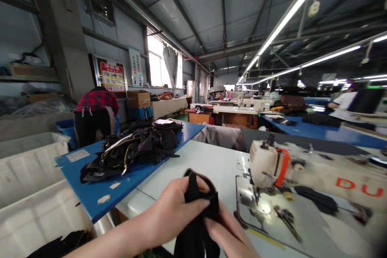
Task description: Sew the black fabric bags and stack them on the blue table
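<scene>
Both my hands grip a black fabric piece (193, 231) with a gold-toothed zipper, held up above the white sewing table (169, 169). My left hand (173, 209) pinches it between thumb and fingers near the curled upper end, where a short row of zipper teeth shows. Lower on its right side, my right hand (226, 225) has its thumb against the cloth; its other fingers are partly hidden behind. The fabric's lower part hangs down past the frame's bottom edge. To the right of my hands stands a sewing machine (269, 165) with its lamp lit.
A pile of black zippered pieces (142, 145) lies on a blue board (121, 193) at left. Small scissors (287, 221) and a black strip (316, 199) rest by the machine. White bins (33, 165) stand far left. A person in a checked shirt (96, 100) bends beyond.
</scene>
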The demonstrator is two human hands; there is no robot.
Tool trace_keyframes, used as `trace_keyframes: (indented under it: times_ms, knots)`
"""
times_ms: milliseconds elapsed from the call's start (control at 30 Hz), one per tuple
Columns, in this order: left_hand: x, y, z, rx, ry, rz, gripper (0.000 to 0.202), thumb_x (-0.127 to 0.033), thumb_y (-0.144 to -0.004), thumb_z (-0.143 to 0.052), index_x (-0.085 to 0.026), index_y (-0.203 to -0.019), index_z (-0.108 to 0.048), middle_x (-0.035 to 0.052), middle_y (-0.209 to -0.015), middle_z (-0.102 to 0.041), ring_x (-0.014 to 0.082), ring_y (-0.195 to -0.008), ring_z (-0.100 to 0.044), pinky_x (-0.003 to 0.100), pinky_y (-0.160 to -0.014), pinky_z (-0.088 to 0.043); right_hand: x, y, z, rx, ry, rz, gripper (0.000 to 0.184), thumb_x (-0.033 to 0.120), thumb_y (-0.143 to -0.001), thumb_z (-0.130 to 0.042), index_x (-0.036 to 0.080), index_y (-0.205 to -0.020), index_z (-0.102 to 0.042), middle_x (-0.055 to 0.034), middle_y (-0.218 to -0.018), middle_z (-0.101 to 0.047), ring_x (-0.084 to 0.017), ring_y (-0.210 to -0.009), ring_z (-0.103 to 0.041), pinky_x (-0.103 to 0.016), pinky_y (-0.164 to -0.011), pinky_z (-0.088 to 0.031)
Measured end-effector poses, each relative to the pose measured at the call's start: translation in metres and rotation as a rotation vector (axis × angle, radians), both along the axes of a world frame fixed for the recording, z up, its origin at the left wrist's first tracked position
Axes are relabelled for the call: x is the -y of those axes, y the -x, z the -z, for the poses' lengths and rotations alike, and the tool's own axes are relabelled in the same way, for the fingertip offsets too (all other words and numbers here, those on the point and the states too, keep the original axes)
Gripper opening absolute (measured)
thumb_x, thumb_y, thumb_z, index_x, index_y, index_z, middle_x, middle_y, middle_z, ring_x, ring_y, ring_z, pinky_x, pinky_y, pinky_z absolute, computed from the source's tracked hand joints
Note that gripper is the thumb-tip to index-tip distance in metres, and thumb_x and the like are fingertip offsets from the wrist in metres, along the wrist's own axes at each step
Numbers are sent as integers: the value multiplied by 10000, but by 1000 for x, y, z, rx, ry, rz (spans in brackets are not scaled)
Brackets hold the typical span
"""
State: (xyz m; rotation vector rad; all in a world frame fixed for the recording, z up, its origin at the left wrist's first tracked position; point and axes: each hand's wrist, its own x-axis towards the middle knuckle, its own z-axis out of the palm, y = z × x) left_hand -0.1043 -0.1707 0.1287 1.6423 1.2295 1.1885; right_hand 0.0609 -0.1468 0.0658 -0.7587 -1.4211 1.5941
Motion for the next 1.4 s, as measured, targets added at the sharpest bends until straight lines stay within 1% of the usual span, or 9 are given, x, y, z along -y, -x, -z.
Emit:
trace_keyframes:
  times_ms: [133, 333, 467, 733, 900, 1033, 1133, 1233, 1400]
  knots:
    - [-36, -8, 15, -126, -127, 34, 152, -164, -769, -632, -184, -920, -631, 5, -959, -651, 184, -947, -583, 259, -882, -418, -16, 18, 2, -388, 362, -179, 381, 265, -709, -639, 201, -1085, -655, -35, -948, -712, -244, -963, -625, -325, -813, -485]
    - [-81, -21, 81, 46, 92, 159, 339, -255, -780, -645, -175, -1103, -578, 40, -968, -646, 211, -926, -602, 316, -854, -447, -43, -10, 54, -234, 426, 215, 399, 477, -607, -771, 169, -846, -687, -60, -814, -715, -244, -842, -652, -317, -697, -502]
    - [-91, -43, 104, 265, 282, 212, 533, -287, -777, -656, -189, -1267, -473, 43, -961, -647, 204, -871, -620, 333, -821, -467, -52, -36, 64, -133, 399, 337, 376, 474, -569, -796, 183, -781, -691, -39, -754, -710, -229, -762, -657, -292, -614, -496]
    - [-104, -71, 105, 214, 270, 169, 374, -247, -751, -645, -168, -1116, -619, 4, -826, -638, 167, -763, -604, 291, -764, -467, -62, -55, 67, -56, 395, 443, 313, 452, -586, -774, 181, -704, -670, -14, -638, -682, -187, -625, -645, -247, -517, -475]
    - [-108, -74, 105, 58, 163, 179, 252, -300, -796, -626, -179, -1011, -675, 29, -940, -681, 197, -848, -631, 316, -848, -470, -63, -56, 69, -33, 385, 486, 311, 470, -601, -746, 187, -687, -649, -20, -626, -677, -196, -615, -649, -251, -504, -477]
    - [-112, -72, 107, -130, 5, 52, 142, -255, -777, -624, -178, -884, -676, 45, -956, -672, 228, -944, -614, 334, -915, -443, -67, -57, 72, -16, 362, 514, 297, 477, -602, -730, 205, -641, -618, -17, -618, -666, -198, -610, -639, -259, -503, -476]
    - [-119, -68, 111, -279, -70, -9, 246, -207, -721, -649, -177, -965, -656, 73, -1082, -635, 262, -1093, -547, 358, -1002, -381, -71, -56, 76, 0, 339, 525, 292, 477, -599, -721, 215, -599, -591, -4, -586, -638, -191, -585, -616, -264, -503, -472]
    - [-125, -64, 112, -377, 23, 65, 412, -264, -733, -646, -182, -1135, -611, 91, -1251, -572, 298, -1231, -446, 405, -1083, -284, -74, -56, 79, 19, 316, 519, 286, 475, -609, -710, 222, -581, -579, 9, -554, -603, -186, -565, -596, -269, -500, -470]
    - [-131, -63, 111, -333, 77, 230, 321, -258, -769, -603, -201, -1082, -653, 47, -1086, -666, 268, -1089, -559, 354, -1005, -373, -76, -62, 77, 59, 282, 482, 261, 458, -648, -698, 232, -592, -581, 3, -587, -614, -205, -608, -618, -295, -536, -496]
